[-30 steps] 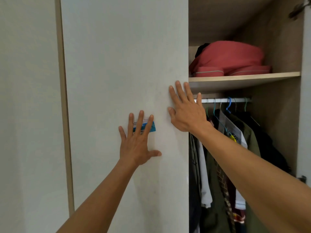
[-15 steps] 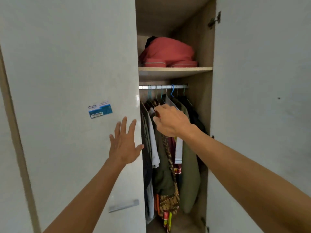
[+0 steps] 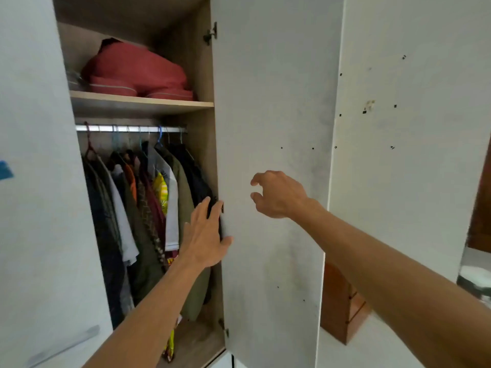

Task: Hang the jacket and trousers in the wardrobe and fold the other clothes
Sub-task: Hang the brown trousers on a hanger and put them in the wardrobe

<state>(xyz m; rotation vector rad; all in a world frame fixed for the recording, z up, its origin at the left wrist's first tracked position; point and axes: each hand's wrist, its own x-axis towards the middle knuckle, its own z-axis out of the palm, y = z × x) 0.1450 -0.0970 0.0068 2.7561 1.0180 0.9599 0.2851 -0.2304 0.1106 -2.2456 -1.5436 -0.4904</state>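
The wardrobe stands open in front of me. Several garments hang from a metal rail inside, among them an olive jacket and a dark one at the right end. My left hand reaches in with straight fingers at the inner edge of the open right door, fingertips by the dark garment. My right hand hovers in front of that door's face, fingers loosely curled, holding nothing.
A red folded bundle lies on the shelf above the rail. The left door stands at the left edge with a blue sticker. A brown wooden cabinet sits low to the right of the open door.
The view has swung right. My left hand left the left door and moved to the right door's inner edge. My right hand came out of the hanging clothes to the front of the right door.
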